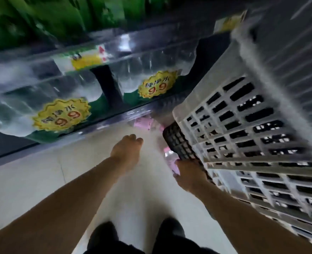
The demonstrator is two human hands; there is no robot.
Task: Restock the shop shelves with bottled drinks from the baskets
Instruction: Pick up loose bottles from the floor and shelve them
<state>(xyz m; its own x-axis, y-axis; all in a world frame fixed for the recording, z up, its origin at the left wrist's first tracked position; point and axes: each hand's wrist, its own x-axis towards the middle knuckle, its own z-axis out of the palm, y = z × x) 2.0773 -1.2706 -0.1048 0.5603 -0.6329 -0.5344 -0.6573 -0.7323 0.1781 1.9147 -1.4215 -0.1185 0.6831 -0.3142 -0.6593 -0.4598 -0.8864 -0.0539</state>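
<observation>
I look almost straight down, and the picture is blurred. My right hand (189, 174) is closed around a clear bottle with a pink label and pink cap (170, 158), held low beside a black basket (179, 143). My left hand (126, 150) hangs over the pale floor with loosely curled fingers and nothing in it. A stack of white lattice baskets (252, 134) rises on the right, touching the black one. More pink-labelled bottles (146, 123) lie on the floor at the shelf's foot.
The shelf unit (114, 116) runs along the left and top. It holds large clear water jugs with yellow 9.9 price stickers (61, 114) and green bottles (59, 15) above. My dark shoes (103, 235) stand on the tile floor (41, 180).
</observation>
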